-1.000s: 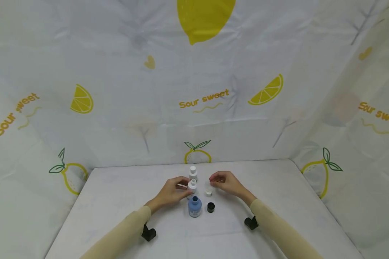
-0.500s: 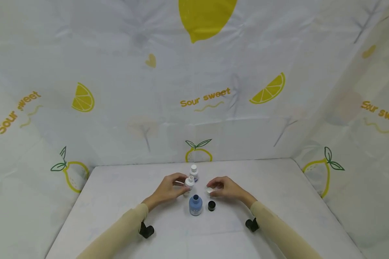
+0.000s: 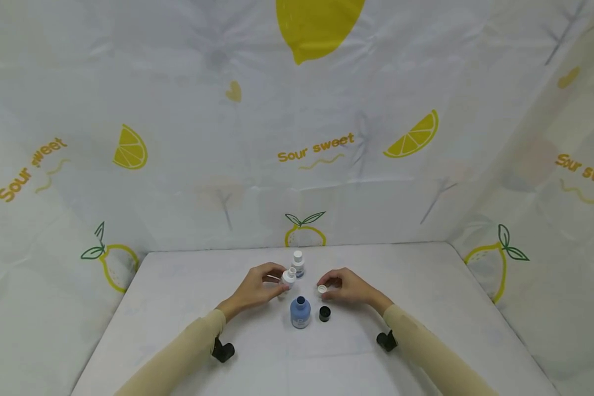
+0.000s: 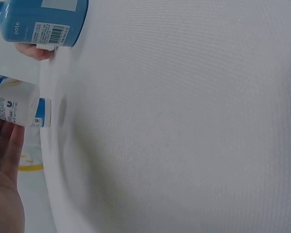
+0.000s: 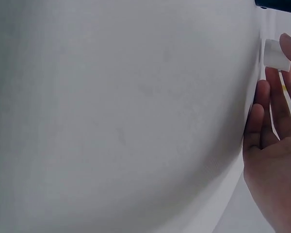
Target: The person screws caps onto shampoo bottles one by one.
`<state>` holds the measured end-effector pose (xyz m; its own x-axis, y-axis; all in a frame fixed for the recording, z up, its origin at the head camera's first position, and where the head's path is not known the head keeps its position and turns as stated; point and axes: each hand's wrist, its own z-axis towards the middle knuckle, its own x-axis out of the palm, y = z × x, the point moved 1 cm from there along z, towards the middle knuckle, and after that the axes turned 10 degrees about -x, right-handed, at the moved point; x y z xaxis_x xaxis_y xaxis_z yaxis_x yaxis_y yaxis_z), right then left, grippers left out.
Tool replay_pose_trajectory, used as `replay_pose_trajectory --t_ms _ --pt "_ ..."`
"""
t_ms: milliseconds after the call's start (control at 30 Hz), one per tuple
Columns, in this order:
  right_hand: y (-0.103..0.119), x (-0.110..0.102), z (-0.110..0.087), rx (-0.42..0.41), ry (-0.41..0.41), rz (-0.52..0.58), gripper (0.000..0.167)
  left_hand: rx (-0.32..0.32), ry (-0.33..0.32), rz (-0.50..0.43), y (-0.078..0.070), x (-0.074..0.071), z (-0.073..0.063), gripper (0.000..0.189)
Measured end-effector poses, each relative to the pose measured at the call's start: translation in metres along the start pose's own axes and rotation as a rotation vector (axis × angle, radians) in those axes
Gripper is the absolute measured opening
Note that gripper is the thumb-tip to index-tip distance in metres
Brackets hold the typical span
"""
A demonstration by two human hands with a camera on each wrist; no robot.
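Note:
My left hand [image 3: 254, 286] grips a small white bottle [image 3: 289, 276] whose neck has no cap on it. The bottle leans a little to the right, and in the left wrist view its printed label [image 4: 9, 99] shows above the table. Between thumb and fingers my right hand [image 3: 350, 287] pinches a white cap [image 3: 322, 289], its hollow side facing up. In the right wrist view the cap [image 5: 275, 55] sits at the fingertips, close over the cloth. A blue bottle [image 3: 300, 313] with an uncapped dark neck stands nearer to me, between the hands.
Beside the blue bottle lies a black cap [image 3: 324, 314]. Behind the held bottle stands another white bottle [image 3: 298, 264] with its white cap on. All rest on a white-covered table [image 3: 218, 374], backed by a lemon-print curtain [image 3: 178, 209]. Black wrist cameras hang under both sleeves.
The left hand has lifted the uncapped white bottle slightly and drawn it left, tilting it. The right hand has come down onto the white cap and picked it up between thumb and fingers.

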<state>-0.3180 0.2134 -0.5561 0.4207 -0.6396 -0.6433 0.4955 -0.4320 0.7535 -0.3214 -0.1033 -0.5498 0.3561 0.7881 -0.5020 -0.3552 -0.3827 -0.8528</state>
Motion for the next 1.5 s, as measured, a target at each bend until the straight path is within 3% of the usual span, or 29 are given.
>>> replay_pose_trajectory --t_ms 233,500,1100,1500 --pt "0.003 -0.009 0.004 -0.009 0.027 0.017 0.027 -0.002 -0.002 0.005 -0.002 -0.001 0.0 0.04" --pt "0.015 -0.017 0.009 0.003 0.002 0.045 0.026 0.003 -0.011 0.017 -0.002 -0.001 0.001 0.04" --pt "0.048 -0.023 0.026 -0.095 -0.082 0.127 0.031 -0.012 -0.008 0.025 -0.006 -0.002 0.002 0.04" --pt "0.057 -0.017 0.034 -0.152 -0.102 0.176 0.03 0.02 0.006 0.03 -0.009 0.001 0.003 0.037"
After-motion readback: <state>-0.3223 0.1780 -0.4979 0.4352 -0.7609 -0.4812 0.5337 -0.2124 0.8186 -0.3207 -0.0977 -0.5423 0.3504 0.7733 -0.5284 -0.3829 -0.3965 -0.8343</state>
